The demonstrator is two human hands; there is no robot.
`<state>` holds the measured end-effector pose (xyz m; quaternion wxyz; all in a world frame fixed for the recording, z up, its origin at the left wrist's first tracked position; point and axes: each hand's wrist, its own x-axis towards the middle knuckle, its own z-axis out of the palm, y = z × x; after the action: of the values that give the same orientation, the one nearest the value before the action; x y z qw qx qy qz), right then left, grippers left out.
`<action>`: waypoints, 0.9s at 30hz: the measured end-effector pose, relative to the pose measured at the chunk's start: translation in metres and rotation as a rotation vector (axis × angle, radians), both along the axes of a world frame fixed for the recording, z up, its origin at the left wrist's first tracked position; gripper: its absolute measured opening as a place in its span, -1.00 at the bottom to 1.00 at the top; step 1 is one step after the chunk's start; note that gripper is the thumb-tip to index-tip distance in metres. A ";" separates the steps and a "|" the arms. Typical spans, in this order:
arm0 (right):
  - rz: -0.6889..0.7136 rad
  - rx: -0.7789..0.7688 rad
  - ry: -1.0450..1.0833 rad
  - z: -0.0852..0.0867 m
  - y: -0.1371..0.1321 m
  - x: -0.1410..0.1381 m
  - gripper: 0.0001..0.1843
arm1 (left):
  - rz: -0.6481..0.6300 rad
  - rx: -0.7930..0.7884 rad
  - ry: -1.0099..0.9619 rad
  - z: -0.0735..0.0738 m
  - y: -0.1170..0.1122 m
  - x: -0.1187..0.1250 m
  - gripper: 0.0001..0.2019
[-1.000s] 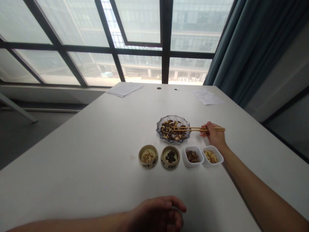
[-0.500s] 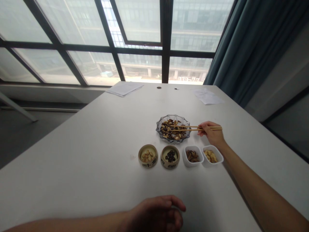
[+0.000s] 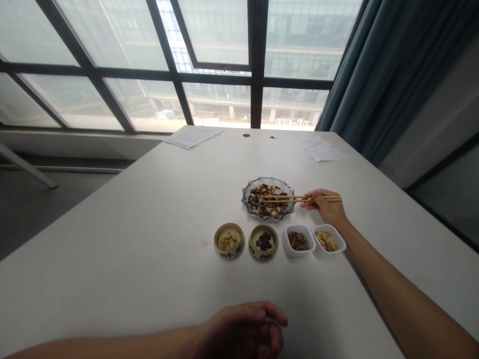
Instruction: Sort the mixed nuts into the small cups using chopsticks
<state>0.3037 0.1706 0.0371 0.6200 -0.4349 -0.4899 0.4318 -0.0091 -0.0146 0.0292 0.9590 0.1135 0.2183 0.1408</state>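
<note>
My right hand [image 3: 326,206] holds a pair of wooden chopsticks [image 3: 284,199], their tips reaching over a cut-glass dish [image 3: 268,183] piled with mixed seeds and nuts [image 3: 268,201]. I cannot tell whether the tips grip anything. Just below the dish stand a ceramic bowl of peanuts [image 3: 229,241], a ceramic bowl of black seeds [image 3: 263,243], a white square tub of brown seeds [image 3: 298,241] and a white tub of pale nuts [image 3: 328,240]. My left hand [image 3: 241,330] rests near the table's near edge, loosely curled, holding nothing.
The white table [image 3: 130,239] runs toward a large window [image 3: 220,60]. Loose papers [image 3: 192,137] and more sheets [image 3: 322,152] lie at its far end. A dark teal curtain [image 3: 355,65] hangs at the right.
My right hand has shifted slightly left, bringing the chopstick tips further over the dish, and the two sticks lie closer together. My left hand has hardly moved.
</note>
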 end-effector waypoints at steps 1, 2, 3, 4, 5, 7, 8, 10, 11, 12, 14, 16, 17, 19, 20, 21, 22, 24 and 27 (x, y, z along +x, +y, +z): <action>-0.004 -0.011 0.004 -0.001 0.000 0.000 -0.45 | -0.001 0.003 -0.009 0.000 0.000 0.000 -0.67; -0.011 -0.020 0.012 -0.002 0.000 0.000 -0.43 | 0.000 0.004 -0.016 0.000 0.000 0.000 -0.66; -0.020 -0.027 0.023 -0.003 0.001 0.001 -0.42 | 0.001 0.004 -0.021 -0.001 0.000 0.000 -0.66; -0.033 -0.031 0.038 -0.005 0.002 0.001 -0.41 | 0.005 -0.005 -0.017 -0.001 0.000 0.000 -0.65; -0.048 -0.033 0.055 -0.006 0.002 0.002 -0.40 | 0.006 -0.010 -0.009 -0.001 0.000 0.000 -0.66; -0.083 -0.035 0.105 -0.010 0.004 0.003 -0.38 | 0.010 -0.007 -0.008 -0.001 0.000 0.000 -0.67; -0.099 -0.037 0.138 -0.010 0.005 0.004 -0.37 | 0.012 -0.007 -0.007 0.000 -0.001 0.001 -0.67; -0.122 -0.046 0.217 -0.009 0.007 0.007 -0.38 | 0.013 -0.006 -0.004 0.001 -0.001 0.001 -0.69; -0.125 -0.059 0.259 -0.007 0.007 0.009 -0.41 | 0.012 -0.006 -0.003 0.001 0.000 0.001 -0.69; -0.126 -0.078 0.302 -0.004 0.007 0.012 -0.45 | 0.015 -0.006 -0.002 0.002 0.000 0.001 -0.69; -0.129 -0.126 0.385 0.004 0.007 0.022 -0.54 | 0.011 -0.001 -0.010 0.001 0.000 0.001 -0.69; -0.124 -0.183 0.447 0.013 0.006 0.039 -0.56 | 0.000 0.002 -0.020 0.000 0.000 0.001 -0.68; -0.113 -0.211 0.466 0.017 0.004 0.050 -0.57 | -0.007 0.001 -0.023 -0.001 0.000 0.000 -0.68; -0.071 -0.257 0.477 0.021 0.000 0.077 -0.59 | -0.009 0.002 -0.025 -0.001 0.000 0.000 -0.68; -0.050 -0.269 0.471 0.022 -0.003 0.091 -0.62 | -0.001 0.002 -0.021 -0.001 -0.001 0.000 -0.68; -0.031 -0.276 0.462 0.021 -0.007 0.105 -0.64 | 0.005 0.002 -0.017 0.000 -0.001 0.001 -0.69; -0.018 -0.273 0.456 0.019 -0.011 0.118 -0.63 | 0.010 0.001 -0.011 0.001 -0.001 0.001 -0.69; 0.016 -0.275 0.423 0.014 -0.019 0.139 -0.57 | 0.011 0.004 0.007 0.003 -0.002 0.001 -0.70; 0.057 -0.306 0.327 0.005 -0.025 0.152 -0.54 | 0.002 0.018 0.025 0.004 -0.001 0.001 -0.71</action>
<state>0.4559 0.1454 0.0420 0.6057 -0.4340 -0.3238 0.5830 -0.0080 -0.0159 0.0331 0.9550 0.1236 0.2291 0.1423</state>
